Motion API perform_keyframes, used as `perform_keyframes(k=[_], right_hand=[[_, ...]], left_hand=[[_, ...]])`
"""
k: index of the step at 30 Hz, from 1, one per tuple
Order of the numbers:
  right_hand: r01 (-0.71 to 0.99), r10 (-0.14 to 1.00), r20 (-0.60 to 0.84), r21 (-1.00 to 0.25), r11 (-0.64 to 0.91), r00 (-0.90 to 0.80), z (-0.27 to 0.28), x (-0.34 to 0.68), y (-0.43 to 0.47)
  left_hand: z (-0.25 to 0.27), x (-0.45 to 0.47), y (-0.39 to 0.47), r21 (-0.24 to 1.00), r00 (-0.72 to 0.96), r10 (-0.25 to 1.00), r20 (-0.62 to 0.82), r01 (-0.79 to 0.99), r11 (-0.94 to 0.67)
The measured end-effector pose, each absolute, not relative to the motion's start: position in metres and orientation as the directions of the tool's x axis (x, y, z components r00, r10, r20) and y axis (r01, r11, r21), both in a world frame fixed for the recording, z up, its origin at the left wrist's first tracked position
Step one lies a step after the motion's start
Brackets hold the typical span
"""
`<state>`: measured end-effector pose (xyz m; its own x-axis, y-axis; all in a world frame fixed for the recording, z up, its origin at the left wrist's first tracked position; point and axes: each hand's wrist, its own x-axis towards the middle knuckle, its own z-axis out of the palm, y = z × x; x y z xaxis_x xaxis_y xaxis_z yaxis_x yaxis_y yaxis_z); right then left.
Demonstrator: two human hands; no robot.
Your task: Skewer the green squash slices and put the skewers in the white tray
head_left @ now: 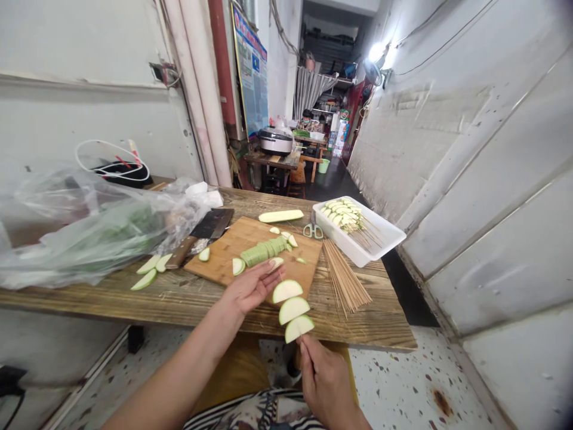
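Note:
My right hand [326,375] is closed round the lower end of a thin skewer; three half-moon zucchini slices [293,310] are threaded on it, spaced apart. Close to the skewer's upper end, my left hand [253,288] pinches another zucchini slice [278,261] at its fingertips. Behind that hand, a row of cut zucchini [265,251] lies on a wooden cutting board [219,266], with a few loose slices around it. To the right of the board is a fanned bundle of bare skewers [344,279].
A white tray [380,230] holds filled zucchini skewers. Green-handled scissors [313,230] and a zucchini half [281,216] lie behind the board. At left are a cleaver [210,226], loose slices [145,279] and a clear plastic bag [102,227]. A person [307,121] sits far back.

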<state>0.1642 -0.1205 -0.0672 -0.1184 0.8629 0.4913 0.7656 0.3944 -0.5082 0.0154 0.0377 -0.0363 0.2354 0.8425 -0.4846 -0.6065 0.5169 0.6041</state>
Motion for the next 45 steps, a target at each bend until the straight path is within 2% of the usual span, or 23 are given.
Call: perform_keyframes(k=[6, 19, 45], right_hand=[[0.793, 0.861, 0.488, -0.462, 0.396, -0.146, -0.072, 0.165, -0.121], [0.782, 0.904, 0.407, -0.518, 0.347, -0.132, -0.076, 0.165, -0.120], [0.791, 0.919, 0.365, -0.514, 0.332, -0.149, -0.080, 0.166, -0.121]], left_hand=[[-0.028, 0.019, 0.034, 0.586, 0.184, 0.823, -0.537, -0.620, 0.521], [-0.031, 0.023, 0.028, 0.583, 0.192, 0.819, -0.540, -0.617, 0.529], [-0.037, 0.028, 0.023, 0.623, 0.164, 0.832, -0.530, -0.590, 0.514]])
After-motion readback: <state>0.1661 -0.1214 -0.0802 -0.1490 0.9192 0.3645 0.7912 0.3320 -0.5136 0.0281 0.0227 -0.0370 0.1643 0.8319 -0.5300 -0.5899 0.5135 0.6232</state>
